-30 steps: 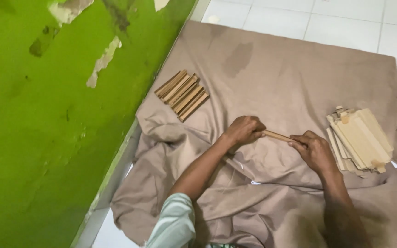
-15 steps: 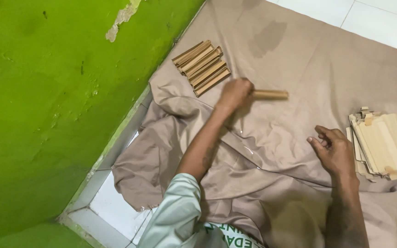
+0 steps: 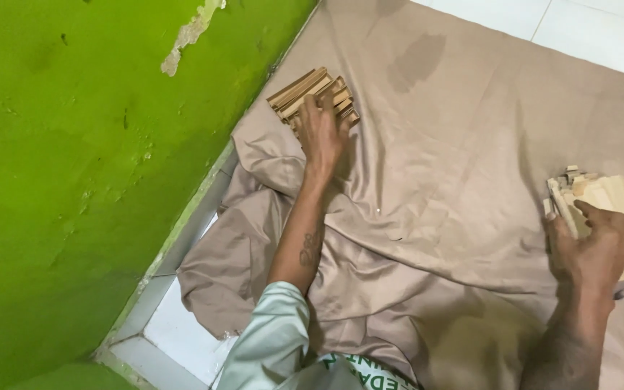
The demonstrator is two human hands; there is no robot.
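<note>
2 hands busy: left hand (image 3: 321, 133) fingers flat on brown sticks (image 3: 305, 90), right hand (image 3: 592, 242) clamped on pale stack (image 3: 612, 198); wrinkled cloth (image 3: 456, 144) could topple either.

Left arm: reaching forward and up the frame, nearly straight at the elbow, bare forearm showing a small dark mark on its inner side, pale sleeve bunching at the upper arm. Left hand (image 3: 321, 130): lying palm down, fingers curling loosely forward, knuckles facing the camera. Right arm: extending along the right edge, forearm bare, wrist bending slightly inward. Right hand (image 3: 592, 245): resting palm down, fingers spreading and bending at the tips, thumb pointing left. Hands sitting well apart.
</note>
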